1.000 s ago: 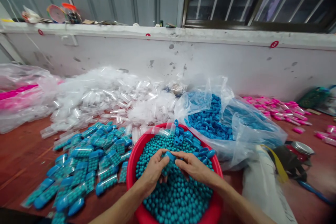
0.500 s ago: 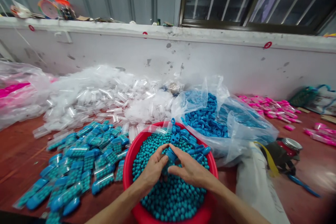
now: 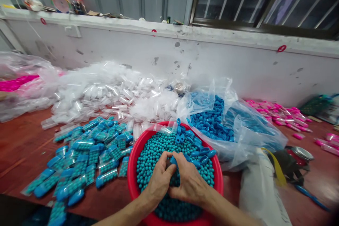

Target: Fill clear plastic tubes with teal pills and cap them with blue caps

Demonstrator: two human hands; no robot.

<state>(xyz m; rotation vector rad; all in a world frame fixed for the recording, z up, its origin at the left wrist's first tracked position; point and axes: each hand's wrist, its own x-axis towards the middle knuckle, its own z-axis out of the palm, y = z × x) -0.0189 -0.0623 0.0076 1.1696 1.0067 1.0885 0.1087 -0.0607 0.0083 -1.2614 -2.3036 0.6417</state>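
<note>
A red basin [image 3: 132, 164] full of small teal balls [image 3: 153, 148] sits in front of me. Both hands meet over its middle. My left hand [image 3: 159, 180] and my right hand [image 3: 189, 180] are curled together around a small tube with a blue cap [image 3: 173, 160], fingertips pinching it. Most of the tube is hidden by the fingers. Loose blue caps [image 3: 194, 143] lie on the balls at the basin's far right edge.
Filled blue-capped tubes [image 3: 87, 159] lie spread to the left of the basin. Behind it are a heap of empty clear tubes [image 3: 111, 95] and a plastic bag of blue caps [image 3: 212, 120]. Pink tubes [image 3: 280, 114] lie at the right, a white sack [image 3: 262, 190] near right.
Both hands have drawn closer together and slightly toward me over the balls, closing more tightly round the blue-capped tube. The camera view shifted a little.
</note>
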